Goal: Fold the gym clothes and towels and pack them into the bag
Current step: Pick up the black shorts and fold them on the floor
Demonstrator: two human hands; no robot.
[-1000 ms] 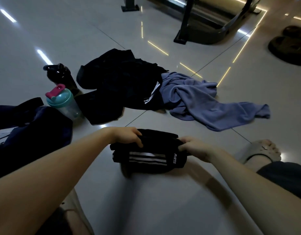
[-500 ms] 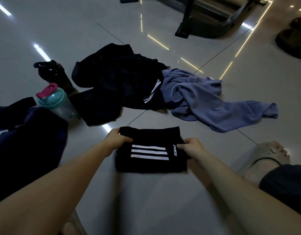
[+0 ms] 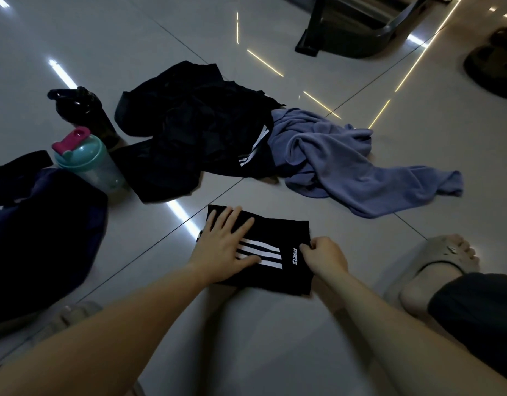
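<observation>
A folded black garment (image 3: 286, 232) with white stripes and the word SPORTS lies flat on the tiled floor in front of me. My left hand (image 3: 223, 247) rests flat on its left half, fingers spread. My right hand (image 3: 323, 255) pinches the garment's right edge. Behind it lie a heap of black clothes (image 3: 195, 130) and a crumpled blue-grey towel (image 3: 332, 158). A dark navy bag (image 3: 38, 232) sits at the left.
A teal shaker bottle with a pink cap (image 3: 86, 161) and a black bottle (image 3: 81, 112) stand by the bag. My slippered right foot (image 3: 435, 261) is at the right. A dark machine base (image 3: 360, 32) and dark sandals (image 3: 495, 67) are at the back.
The garment went from being gripped and bunched at both ends to lying flat. My left hand let go of its edge and now lies spread on top.
</observation>
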